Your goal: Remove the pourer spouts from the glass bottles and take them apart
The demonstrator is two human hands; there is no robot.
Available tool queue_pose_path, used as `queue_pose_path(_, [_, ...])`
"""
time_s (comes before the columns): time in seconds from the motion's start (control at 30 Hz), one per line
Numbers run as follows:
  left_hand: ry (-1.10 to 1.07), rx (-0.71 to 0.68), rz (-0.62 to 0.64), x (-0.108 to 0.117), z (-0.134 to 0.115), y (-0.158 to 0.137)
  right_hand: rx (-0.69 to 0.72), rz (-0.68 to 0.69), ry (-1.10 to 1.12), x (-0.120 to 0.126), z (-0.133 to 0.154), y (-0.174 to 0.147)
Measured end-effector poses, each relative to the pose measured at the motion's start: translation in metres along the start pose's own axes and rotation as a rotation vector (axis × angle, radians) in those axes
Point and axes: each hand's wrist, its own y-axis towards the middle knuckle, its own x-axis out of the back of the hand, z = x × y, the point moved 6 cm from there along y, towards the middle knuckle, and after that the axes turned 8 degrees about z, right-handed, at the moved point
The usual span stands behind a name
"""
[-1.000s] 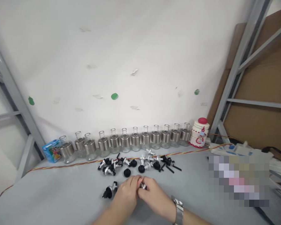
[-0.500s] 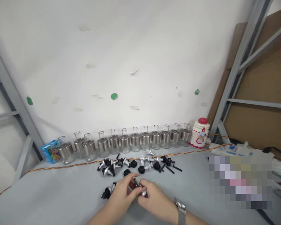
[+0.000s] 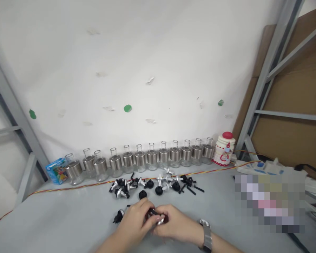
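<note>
My left hand (image 3: 137,218) and my right hand (image 3: 175,225) meet low in the middle of the view, fingers closed around a black-and-silver bottle pourer (image 3: 161,220). Most of the pourer is hidden by my fingers. Left of my left hand, another pourer with a black stopper (image 3: 119,215) lies partly covered by that hand. Just beyond my hands sit black round stoppers (image 3: 142,194), silver pourer spouts (image 3: 121,192), clear plastic pieces (image 3: 166,187) and thin black tubes (image 3: 199,189).
Glass bottles (image 3: 127,159) with steel sleeves stand in a row along the wall. A blue box (image 3: 57,171) ends the row at left, a white jar with a red lid (image 3: 224,151) at right. A twisted red-yellow wire (image 3: 94,184) crosses the grey table (image 3: 68,218).
My right hand has turned slightly, its wrist and watch shifting a little right. The pourer has tilted and is more covered by my fingers. The loose parts stay where they were.
</note>
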Motion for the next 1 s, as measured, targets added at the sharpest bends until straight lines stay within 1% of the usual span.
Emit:
queue_pose_path(0.1, [0.233, -0.035, -0.075, -0.001, 0.0, 0.001, -0.032, 0.009, -0.065, -0.003, -0.003, -0.001])
queue_pose_path(0.17, [0.377, -0.068, -0.136, -0.002, -0.002, 0.001, -0.03, -0.051, -0.148, -0.003, -0.004, -0.001])
queue_pose_path(0.27, [0.599, -0.193, -0.207, -0.004, -0.013, -0.001, -0.017, -0.162, -0.26, -0.001, -0.003, -0.002])
queue_pose_path(0.33, [0.72, -0.286, -0.232, -0.007, -0.024, -0.005, -0.028, -0.205, -0.301, -0.001, -0.001, -0.003])
queue_pose_path(0.37, [0.756, -0.314, -0.239, -0.008, -0.028, -0.006, -0.041, -0.213, -0.311, -0.001, -0.001, -0.003])
queue_pose_path(0.43, [0.773, -0.324, -0.257, -0.009, -0.032, -0.008, -0.073, -0.229, -0.336, 0.0, -0.003, -0.003])
queue_pose_path(0.53, [0.724, -0.274, -0.287, -0.01, -0.03, -0.006, -0.105, -0.26, -0.392, 0.002, -0.006, -0.003])
queue_pose_path(0.63, [0.637, -0.214, -0.328, -0.016, -0.025, -0.005, -0.084, -0.275, -0.455, 0.003, -0.007, -0.002])
queue_pose_path(0.7, [0.559, -0.207, -0.357, -0.022, -0.024, -0.006, -0.046, -0.259, -0.489, 0.002, -0.003, -0.002])
queue_pose_path(0.77, [0.449, -0.202, -0.378, -0.026, -0.024, -0.006, -0.02, -0.243, -0.511, 0.0, 0.002, -0.004])
queue_pose_path(0.8, [0.362, -0.175, -0.382, -0.025, -0.021, -0.005, -0.021, -0.244, -0.53, 0.0, 0.004, -0.006])
queue_pose_path(0.83, [0.236, -0.108, -0.372, -0.022, -0.015, -0.003, -0.03, -0.255, -0.565, -0.001, 0.007, -0.009])
queue_pose_path(0.87, [0.068, -0.002, -0.355, -0.016, -0.004, -0.001, -0.045, -0.281, -0.617, -0.001, 0.009, -0.011])
queue_pose_path(0.9, [-0.12, 0.127, -0.337, -0.01, 0.011, 0.002, -0.066, -0.315, -0.673, 0.0, 0.011, -0.014])
queue_pose_path(0.93, [-0.343, 0.293, -0.303, -0.005, 0.028, 0.002, -0.094, -0.35, -0.72, 0.001, 0.013, -0.016])
queue_pose_path(0.97, [-0.539, 0.408, -0.323, 0.002, 0.043, 0.002, -0.122, -0.384, -0.748, 0.004, 0.013, -0.017])
queue_pose_path(1.0, [-0.653, 0.471, -0.372, 0.013, 0.055, 0.0, -0.148, -0.415, -0.752, 0.008, 0.013, -0.018])
